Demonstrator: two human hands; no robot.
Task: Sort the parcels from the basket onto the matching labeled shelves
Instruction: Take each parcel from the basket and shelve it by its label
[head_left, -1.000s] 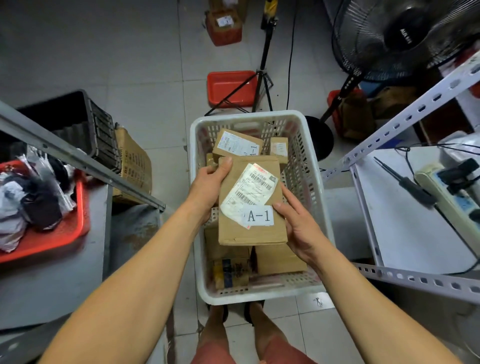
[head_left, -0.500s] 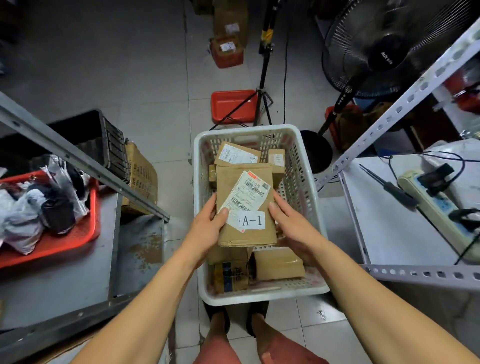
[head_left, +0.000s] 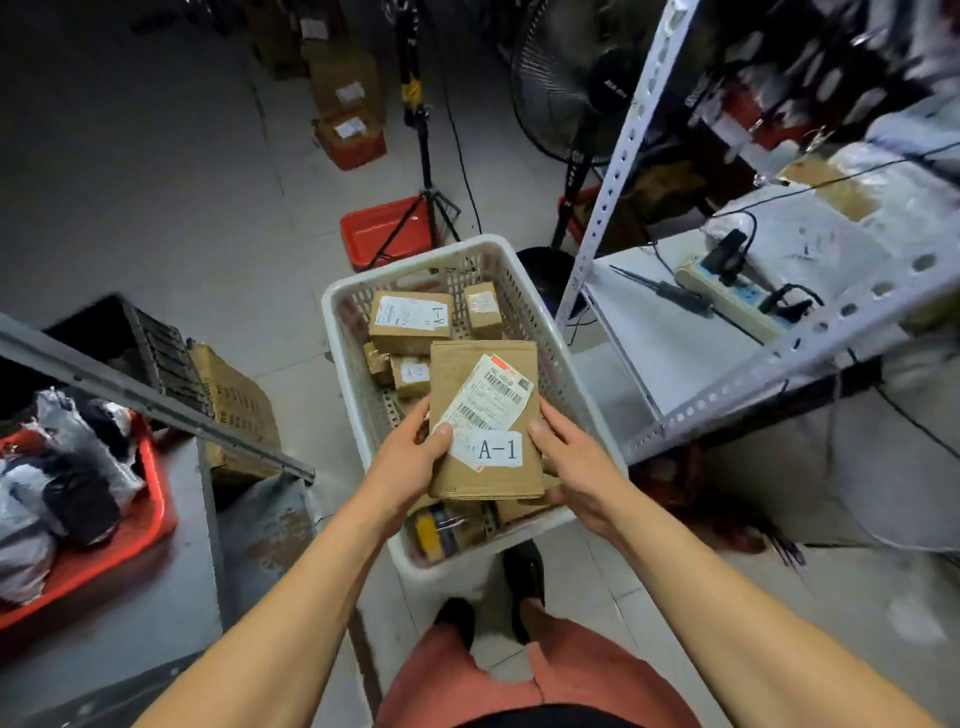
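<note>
A flat brown cardboard parcel (head_left: 467, 379) with a shipping label and a white "A-1" sticker is held above the white plastic basket (head_left: 343, 332). My left hand (head_left: 410, 457) grips its left edge with the thumb on the label. My right hand (head_left: 576, 462) grips its right edge. Several more brown parcels lie in the basket, one of them (head_left: 410, 319) also marked A-1. A grey metal shelf (head_left: 171, 597) stands at the left and a white perforated shelf frame (head_left: 769, 369) at the right.
A red tray (head_left: 150, 525) of bagged items sits on the left shelf. A black crate (head_left: 150, 348) and a cardboard box (head_left: 239, 405) stand on the floor beyond it. A tripod (head_left: 426, 171), a red bin (head_left: 384, 234) and a fan (head_left: 582, 78) stand behind the basket. A power strip (head_left: 727, 291) lies on the right shelf.
My view has lifted and turned, showing more of the room and the right shelf. Both hands have slid down to the parcel's lower edges and still hold it over the basket.
</note>
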